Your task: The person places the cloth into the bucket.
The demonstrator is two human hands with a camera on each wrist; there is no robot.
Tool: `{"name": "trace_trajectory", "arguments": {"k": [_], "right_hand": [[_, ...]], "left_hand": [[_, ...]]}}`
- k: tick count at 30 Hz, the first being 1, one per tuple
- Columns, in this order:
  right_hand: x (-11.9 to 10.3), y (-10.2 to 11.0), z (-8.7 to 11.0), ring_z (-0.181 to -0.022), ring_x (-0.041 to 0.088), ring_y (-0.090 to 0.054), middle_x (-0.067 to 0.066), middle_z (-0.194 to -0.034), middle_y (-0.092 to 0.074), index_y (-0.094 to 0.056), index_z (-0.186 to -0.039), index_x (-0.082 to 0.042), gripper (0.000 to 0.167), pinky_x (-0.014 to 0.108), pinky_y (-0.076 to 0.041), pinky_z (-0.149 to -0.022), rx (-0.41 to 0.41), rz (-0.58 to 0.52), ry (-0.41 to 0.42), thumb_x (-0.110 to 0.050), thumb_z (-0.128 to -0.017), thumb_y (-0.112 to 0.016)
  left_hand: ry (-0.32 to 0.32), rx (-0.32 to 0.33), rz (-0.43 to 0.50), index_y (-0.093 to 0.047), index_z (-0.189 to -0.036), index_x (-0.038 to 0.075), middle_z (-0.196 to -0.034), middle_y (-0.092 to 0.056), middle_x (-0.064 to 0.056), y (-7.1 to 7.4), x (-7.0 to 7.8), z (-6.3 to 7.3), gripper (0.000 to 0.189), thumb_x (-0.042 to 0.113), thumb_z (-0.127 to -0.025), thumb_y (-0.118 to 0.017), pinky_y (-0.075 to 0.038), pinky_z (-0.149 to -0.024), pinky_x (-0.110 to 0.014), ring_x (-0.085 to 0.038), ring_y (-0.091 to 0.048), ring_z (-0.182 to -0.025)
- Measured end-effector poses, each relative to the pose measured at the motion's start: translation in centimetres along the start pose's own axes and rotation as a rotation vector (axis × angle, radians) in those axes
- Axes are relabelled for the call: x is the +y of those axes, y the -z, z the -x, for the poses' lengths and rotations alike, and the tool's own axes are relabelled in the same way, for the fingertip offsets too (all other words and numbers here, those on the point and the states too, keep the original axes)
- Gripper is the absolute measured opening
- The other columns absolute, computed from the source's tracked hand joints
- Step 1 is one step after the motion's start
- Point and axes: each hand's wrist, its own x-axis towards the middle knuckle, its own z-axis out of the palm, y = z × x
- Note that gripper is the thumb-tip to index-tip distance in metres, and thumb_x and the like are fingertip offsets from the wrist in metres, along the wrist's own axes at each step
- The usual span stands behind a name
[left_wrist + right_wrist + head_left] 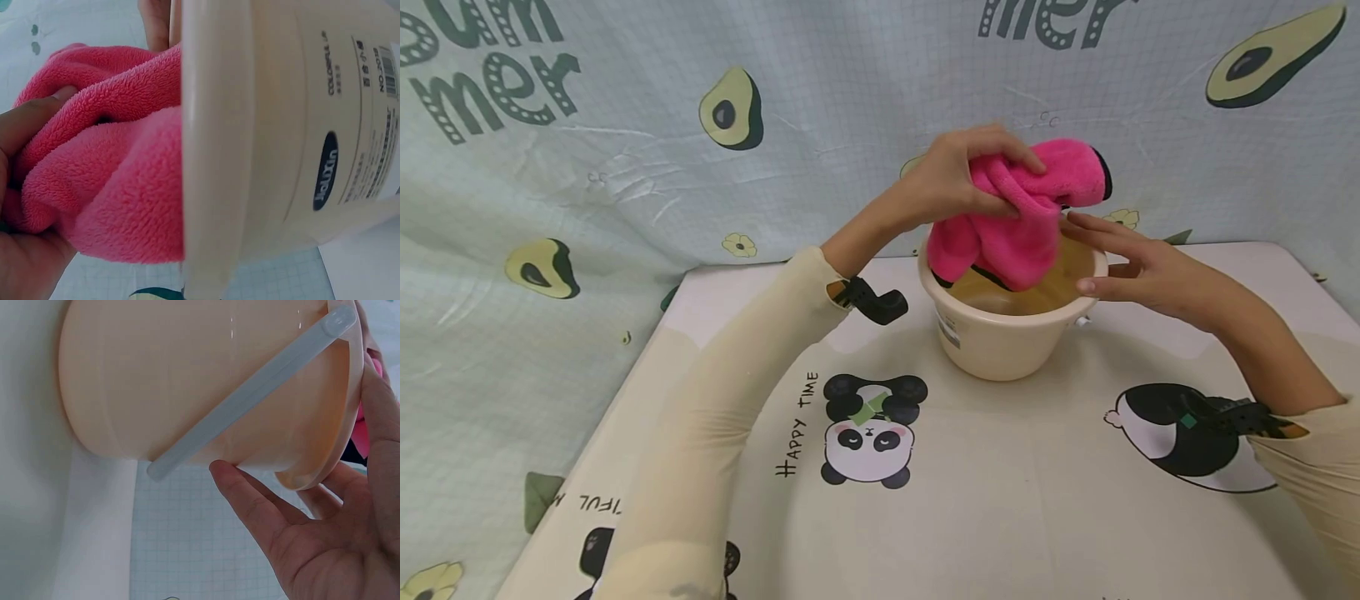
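Observation:
My left hand (958,175) grips a bunched bright pink plush towel (1011,221) with black edging. The towel hangs over the cream plastic bucket (1000,346), its lower folds inside the rim. From close by, the left wrist view shows my fingers and thumb around the towel (119,181), beside the bucket's labelled wall (281,125). At the bucket's right side, my right hand (1157,267) touches the rim with spread, fairly straight fingers. The right wrist view shows one fingertip (225,472) against or very near the outer wall; other fingers are partly hidden behind the rim.
A pale bar handle (250,394) hangs slanting down the bucket's right side. Under the bucket lies a table with a panda-print cover (970,500). Behind it, and at the left, hangs a pale sheet printed with avocados (820,125).

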Motion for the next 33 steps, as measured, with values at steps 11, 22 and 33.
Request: {"name": "trace_trajectory", "arguments": {"k": [11,22,33], "right_hand": [[0.0,-0.1,0.3,-0.134,0.052,-0.042,0.007,-0.169,-0.011,-0.024,-0.163,-0.033,0.074,0.072,-0.042,-0.100,0.013,0.007,-0.105,-0.034,-0.100,-0.063],[0.0,-0.2,0.3,-0.131,0.049,-0.047,0.004,-0.171,-0.005,-0.023,-0.163,-0.018,0.079,0.069,-0.044,-0.101,0.030,0.019,-0.121,-0.035,-0.099,-0.065],[0.0,-0.3,0.2,-0.133,0.052,-0.044,0.002,-0.171,-0.010,-0.019,-0.164,-0.032,0.080,0.065,-0.047,-0.100,0.020,0.005,-0.080,-0.032,-0.099,-0.065]], "left_hand": [[-0.043,-0.125,-0.031,-0.079,-0.111,0.007,-0.111,-0.075,0.001,1.1,0.0,-0.5,0.031,0.004,-0.081,-0.085,-0.053,-0.092,-0.024,-0.009,-0.063,-0.107],[0.074,-0.263,-0.103,-0.078,-0.110,0.008,-0.109,-0.073,0.000,2.1,-0.3,-1.0,0.028,0.004,-0.082,-0.084,-0.054,-0.088,-0.025,-0.012,-0.061,-0.103],[0.088,-0.481,-0.231,-0.079,-0.107,0.014,-0.104,-0.071,0.000,2.5,0.0,-1.4,0.025,0.007,-0.083,-0.084,-0.059,-0.081,-0.027,-0.015,-0.061,-0.094]]}}
